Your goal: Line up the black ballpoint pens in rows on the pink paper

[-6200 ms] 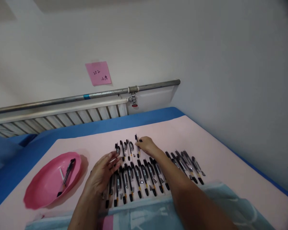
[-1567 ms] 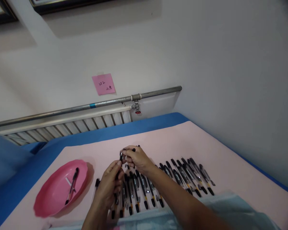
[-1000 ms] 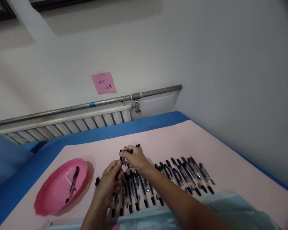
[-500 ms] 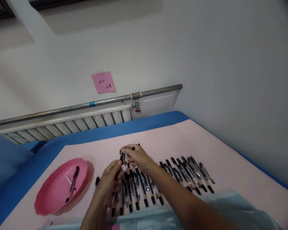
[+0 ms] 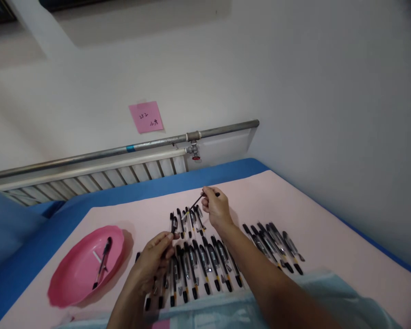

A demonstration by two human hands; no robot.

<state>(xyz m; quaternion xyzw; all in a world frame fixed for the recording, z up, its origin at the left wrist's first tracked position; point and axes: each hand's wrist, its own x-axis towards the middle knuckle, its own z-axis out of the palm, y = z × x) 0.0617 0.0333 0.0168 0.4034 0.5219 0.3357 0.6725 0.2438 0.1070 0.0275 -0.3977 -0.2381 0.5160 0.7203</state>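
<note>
My right hand (image 5: 217, 210) is raised over the far pens, its fingers pinched on the end of a thin dark pen refill (image 5: 196, 202). The refill slants down to the left, with a pale tip. A small black piece, perhaps a cap, sticks out by the same fingers. Lower down, my left hand (image 5: 153, 258) is closed around a pen (image 5: 173, 230); only its black end shows above the fingers. Beneath and between my hands lie rows of black-capped clear pens (image 5: 205, 260), with a smaller group of pens (image 5: 188, 219) beyond them.
A pink bowl (image 5: 65, 274) at the left holds a pen and a small white strip. More pens (image 5: 274, 242) lie right of my right forearm. The pink sheet (image 5: 246, 196) covers a blue table (image 5: 157, 189). Behind stand a radiator (image 5: 123, 175) and pipe (image 5: 226, 129).
My right hand has moved up and right, away from the left hand, drawing the refill out with it. My left hand has stayed nearly in place.
</note>
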